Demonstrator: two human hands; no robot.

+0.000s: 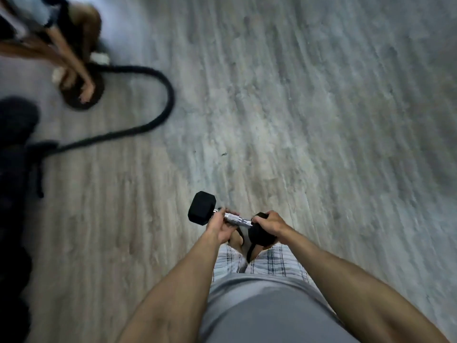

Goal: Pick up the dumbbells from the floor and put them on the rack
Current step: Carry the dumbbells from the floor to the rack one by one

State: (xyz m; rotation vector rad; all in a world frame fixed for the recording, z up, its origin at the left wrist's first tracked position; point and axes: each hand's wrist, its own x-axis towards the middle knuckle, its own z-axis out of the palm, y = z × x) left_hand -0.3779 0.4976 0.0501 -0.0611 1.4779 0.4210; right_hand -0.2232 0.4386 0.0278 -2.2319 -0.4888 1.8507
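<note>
Grey wood-look floor [296, 95] fills almost everything below me, streaked by blur. I hold one dumbbell [230, 220] off the floor, in front of my plaid shorts [272, 261]. My left hand [218, 226] is wrapped around the chrome handle beside the black hex head farthest from me, fingers closed on the bar. My right hand [268, 222] clamps over the other head, fingers curled around it. So the pickup of this one looks done; the carry and the placing remain. No rack shows anywhere, and I see no other dumbbells on the floor, so I cannot tell how many are left. Well beyond the dumbbell, off to its left, a thick black rope [158, 112] loops across the floor, where another person [74, 68] crouches with a hand on its coiled end.
</note>
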